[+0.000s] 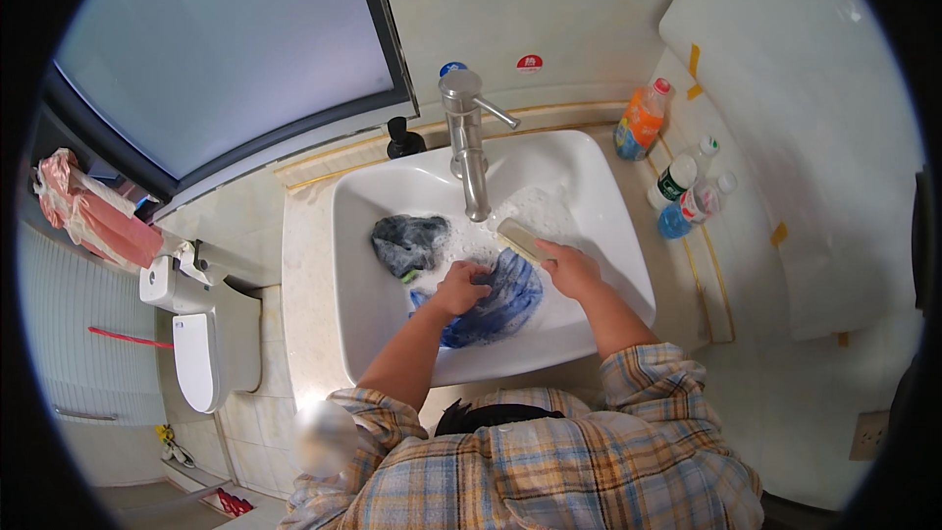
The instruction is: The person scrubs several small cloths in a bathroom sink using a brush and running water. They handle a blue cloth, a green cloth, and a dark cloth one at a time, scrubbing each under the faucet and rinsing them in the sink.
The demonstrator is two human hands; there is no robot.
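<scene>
In a white washbasin (611,184) lies a soapy blue cloth (508,302), partly under suds. My right hand (570,270) grips the near end of a pale scrubbing brush (521,239), which lies over the cloth's upper edge; its bristles are hard to make out. My left hand (462,287) is on the blue cloth with its fingers bent; whether it pinches the fabric cannot be seen. A dark grey wet cloth (409,243) with foam on it rests at the basin's left. White suds (537,210) spread below the tap.
A metal tap (471,147) with a side lever rises at the basin's back. Behind the rim stands a black pump bottle (405,140). Several plastic bottles, one with an orange label (642,121), line the right side. A white toilet (197,361) is at the left.
</scene>
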